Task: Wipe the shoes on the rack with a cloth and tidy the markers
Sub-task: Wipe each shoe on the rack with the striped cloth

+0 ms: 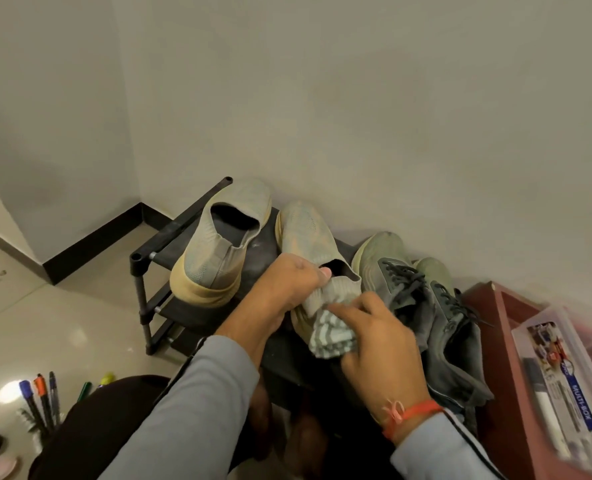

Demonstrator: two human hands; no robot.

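1. In the head view, we see a black shoe rack standing against the wall, with a pale knit shoe at its left end.
2. Our left hand has its grip clenched on the heel collar of the second knit shoe, thumb pinching the edge.
3. Our right hand has its grip grasping a striped cloth, pressed against that shoe's heel side.
4. A pair of grey laced sneakers lies just right of the held shoe.
5. The markers stand upright in a holder on the floor, lower left, well apart from the rack.
6. A clear plastic box rests on a reddish counter at right.
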